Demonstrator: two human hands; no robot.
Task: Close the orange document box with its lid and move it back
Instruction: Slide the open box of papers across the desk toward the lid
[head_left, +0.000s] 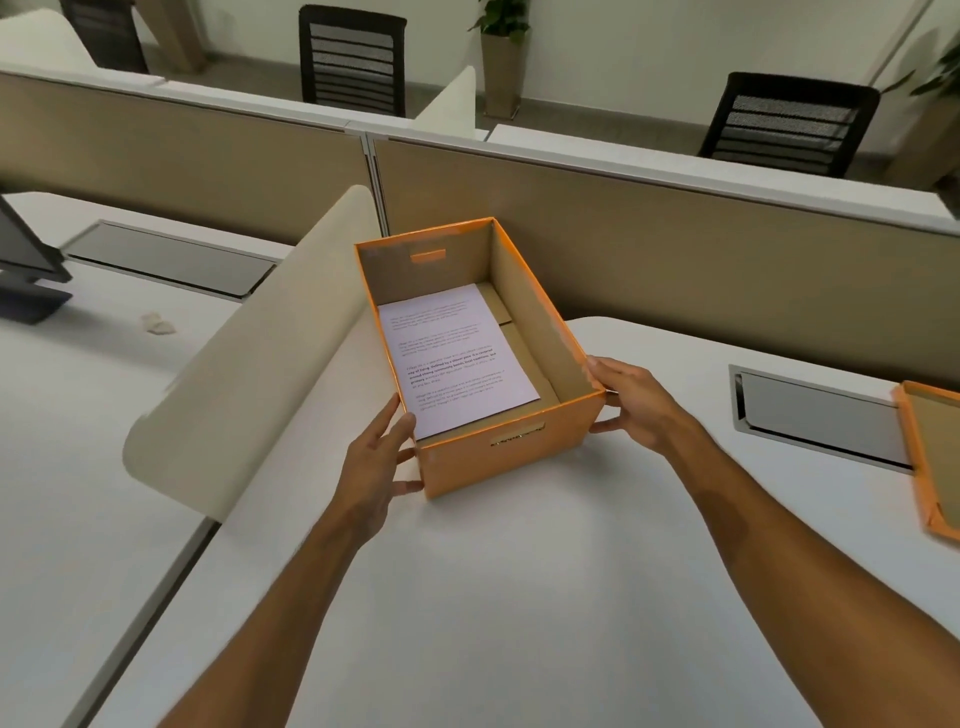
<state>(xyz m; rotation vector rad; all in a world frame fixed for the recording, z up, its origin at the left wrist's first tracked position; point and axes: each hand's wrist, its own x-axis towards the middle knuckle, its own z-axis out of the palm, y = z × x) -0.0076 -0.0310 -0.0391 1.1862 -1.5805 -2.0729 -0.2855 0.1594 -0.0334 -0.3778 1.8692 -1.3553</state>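
- Head view: an orange box (511, 452) sits on a white desk (519, 597), near the middle, with its top open.
- Its far end is close to a tan wall panel (701, 244) at the back of the desk.
- Inside the box lies a sheet of paper (454, 358) with printed lines on it. It is flat on the brown bottom, closer to the left wall.
- The left hand (376, 467) is pressed flat against the near left corner of the box, fingers spread, with the thumb over the top edge.
- The right hand (636, 402) holds the near right corner, thumb on the rim and fingers on the outside wall.
- So both hands grip the box, one on each side.
- The orange lid (935, 457) lies on the desk far off to the right, well apart from the box. It is upside down and partly cut off by the edge of the picture.
- A curved cream divider (249, 353) stands just left of the box.
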